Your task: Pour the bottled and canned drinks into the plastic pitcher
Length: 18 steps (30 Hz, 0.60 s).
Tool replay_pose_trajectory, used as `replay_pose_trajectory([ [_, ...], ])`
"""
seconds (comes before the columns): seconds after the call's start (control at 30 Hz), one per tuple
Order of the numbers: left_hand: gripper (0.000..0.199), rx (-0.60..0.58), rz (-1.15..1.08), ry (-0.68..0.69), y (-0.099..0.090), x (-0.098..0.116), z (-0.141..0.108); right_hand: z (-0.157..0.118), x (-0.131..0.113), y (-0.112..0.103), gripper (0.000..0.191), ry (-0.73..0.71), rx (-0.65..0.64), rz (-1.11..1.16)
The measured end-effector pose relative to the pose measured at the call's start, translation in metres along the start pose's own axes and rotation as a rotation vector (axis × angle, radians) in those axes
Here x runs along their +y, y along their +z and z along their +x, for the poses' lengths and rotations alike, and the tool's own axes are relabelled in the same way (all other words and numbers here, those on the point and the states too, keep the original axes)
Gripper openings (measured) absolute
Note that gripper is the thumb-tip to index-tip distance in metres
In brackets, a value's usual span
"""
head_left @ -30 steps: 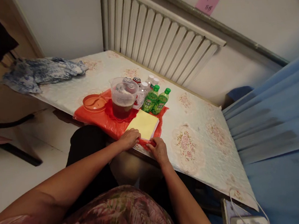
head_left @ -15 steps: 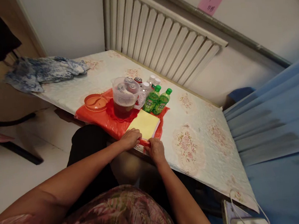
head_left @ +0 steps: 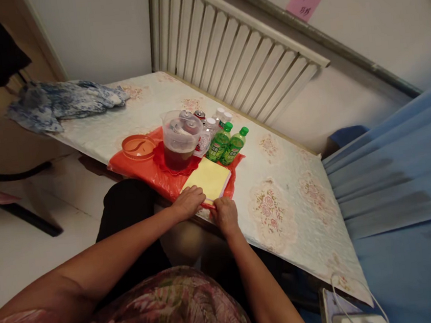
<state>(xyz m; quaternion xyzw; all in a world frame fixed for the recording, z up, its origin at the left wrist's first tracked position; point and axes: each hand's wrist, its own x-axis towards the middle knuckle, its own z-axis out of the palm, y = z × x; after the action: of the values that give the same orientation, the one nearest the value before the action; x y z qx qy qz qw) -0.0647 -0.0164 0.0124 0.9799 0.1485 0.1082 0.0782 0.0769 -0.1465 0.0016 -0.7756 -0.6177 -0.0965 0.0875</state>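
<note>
A yellow notepad [head_left: 210, 178] lies on a red plastic bag [head_left: 134, 171] spread along the table's near edge. My left hand [head_left: 190, 202] rests at the pad's near left corner, its fingers laid out flat. Beside it, my right hand [head_left: 226, 216] is closed at the pad's near edge, fingers pinched on the rim of the red plastic bag. Left of the pad, a clear plastic jug [head_left: 177, 147] of brown liquid stands on a scalloped red dish [head_left: 159, 159]. Two green drink bottles [head_left: 234, 147] stand upright just behind the pad.
An orange round lid [head_left: 138, 147] lies left of the jug. Clear bottles with white caps [head_left: 210, 123] and cans [head_left: 199, 115] stand behind it. A blue-white cloth [head_left: 74, 100] lies at the table's far left. Right stand a blue curtain [head_left: 399, 193] and a white cabled device [head_left: 357, 322].
My left hand has flattened and shifted slightly right along the pad's near edge. The red rim between my hands shows less. The jug, bottles and pad stay in place.
</note>
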Motion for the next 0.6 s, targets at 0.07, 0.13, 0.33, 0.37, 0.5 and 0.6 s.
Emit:
replay_pose_trajectory([
  [0.07,0.007,0.02,0.031,0.015,0.003,0.001,0.0,-0.001,0.0,0.001,0.011,-0.018,0.024,-0.014],
  [0.13,0.005,0.038,0.061,0.035,0.006,0.001,-0.001,-0.001,0.0,0.002,0.009,-0.034,0.04,-0.028],
  [0.33,0.006,0.094,0.13,0.086,0.015,-0.001,-0.001,-0.002,0.002,0.008,0.011,-0.064,0.09,-0.063],
  [0.37,0.007,0.103,0.138,0.093,0.016,-0.001,-0.001,-0.002,0.003,0.009,0.011,-0.069,0.101,-0.067],
  [0.5,0.009,0.132,0.162,0.122,0.02,-0.004,-0.001,-0.004,0.007,0.013,0.011,-0.091,0.146,-0.087],
  [0.6,0.012,0.147,0.174,0.135,0.022,-0.004,-0.002,-0.006,0.012,0.018,0.014,-0.102,0.17,-0.104],
])
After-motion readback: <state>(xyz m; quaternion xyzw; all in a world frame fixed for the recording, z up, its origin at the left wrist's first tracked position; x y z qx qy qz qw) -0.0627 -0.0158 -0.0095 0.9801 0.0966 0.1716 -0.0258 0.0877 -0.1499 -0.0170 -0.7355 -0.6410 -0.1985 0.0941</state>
